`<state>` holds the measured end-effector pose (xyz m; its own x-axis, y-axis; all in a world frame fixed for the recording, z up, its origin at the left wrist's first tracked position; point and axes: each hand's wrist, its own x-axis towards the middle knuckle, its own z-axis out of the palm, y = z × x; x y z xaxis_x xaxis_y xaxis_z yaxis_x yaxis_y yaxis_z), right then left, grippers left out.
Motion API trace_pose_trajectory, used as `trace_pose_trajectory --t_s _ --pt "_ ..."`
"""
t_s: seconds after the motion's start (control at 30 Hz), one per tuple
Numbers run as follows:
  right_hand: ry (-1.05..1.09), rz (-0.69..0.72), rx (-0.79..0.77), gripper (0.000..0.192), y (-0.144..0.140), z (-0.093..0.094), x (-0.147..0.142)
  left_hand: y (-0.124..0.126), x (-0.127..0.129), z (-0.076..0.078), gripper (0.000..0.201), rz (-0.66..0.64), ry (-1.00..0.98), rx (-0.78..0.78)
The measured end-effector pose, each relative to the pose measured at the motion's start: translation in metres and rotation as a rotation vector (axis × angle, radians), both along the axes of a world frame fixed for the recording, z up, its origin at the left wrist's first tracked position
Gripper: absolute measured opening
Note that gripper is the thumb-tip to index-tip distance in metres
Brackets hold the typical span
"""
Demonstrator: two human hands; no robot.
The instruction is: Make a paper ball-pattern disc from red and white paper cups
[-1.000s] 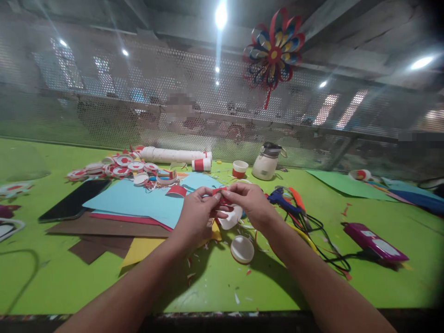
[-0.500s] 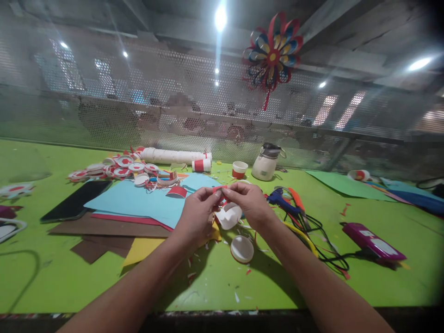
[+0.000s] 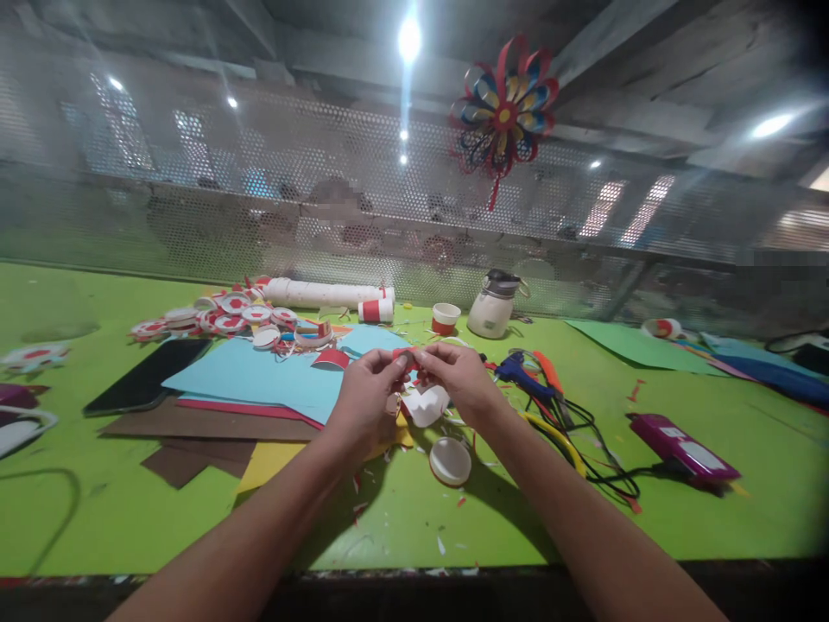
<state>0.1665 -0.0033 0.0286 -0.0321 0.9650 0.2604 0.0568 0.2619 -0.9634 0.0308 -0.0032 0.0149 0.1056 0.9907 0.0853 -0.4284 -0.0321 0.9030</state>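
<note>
Between the fingertips of both hands is a small piece of red paper point(image 3: 402, 353), mostly covered by my fingers. My left hand point(image 3: 370, 389) pinches its left side, and my right hand point(image 3: 458, 373) closes on its right side. Just below them lies a curved white cut piece of paper cup point(image 3: 427, 406). Nearer me, a shallow round white cup bottom point(image 3: 450, 461) rests on the green table point(image 3: 401, 527). Small red and white scraps are scattered around it. Left of my hands, a curved red strip point(image 3: 331, 359) sits on light blue paper sheets point(image 3: 252, 371).
Left are a black phone point(image 3: 148, 377), brown sheets point(image 3: 207, 423) and a heap of red-and-white discs point(image 3: 226, 316). Behind stand a red-and-white cup point(image 3: 446, 319) and a bottle point(image 3: 490, 307). Right lie a blue glue gun point(image 3: 523, 373), black cables and a purple box point(image 3: 685, 449).
The view has shifted slightly. Both hands keep hold of the red paper piece, and the fingers have moved a little; slightly more of the piece shows at the left thumb.
</note>
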Motion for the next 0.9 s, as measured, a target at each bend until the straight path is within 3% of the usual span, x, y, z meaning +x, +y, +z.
trace_pose_trajectory --t_s 0.13,0.3,0.47,0.6,0.8,0.9 --pt "-0.095 -0.115 0.104 0.035 -0.004 0.018 0.015 0.004 -0.002 0.000 0.025 0.028 -0.005 0.022" --pt "-0.444 -0.285 0.172 0.033 -0.031 0.037 0.067 0.007 -0.004 0.000 0.026 0.049 -0.013 0.026" --pt "-0.953 -0.287 -0.012 0.026 -0.076 0.014 0.124 0.006 -0.005 0.002 0.026 0.034 -0.034 0.024" --pt "-1.213 -0.201 -0.167 0.031 -0.097 -0.012 0.140 0.003 -0.004 0.003 0.026 -0.005 -0.081 0.010" --pt "-1.341 -0.177 -0.315 0.074 -0.082 -0.027 0.135 0.004 -0.009 0.006 0.024 -0.016 -0.121 -0.004" --pt "-1.305 -0.185 -0.377 0.080 -0.067 -0.031 0.135 0.004 -0.012 0.010 0.023 -0.015 -0.140 0.001"
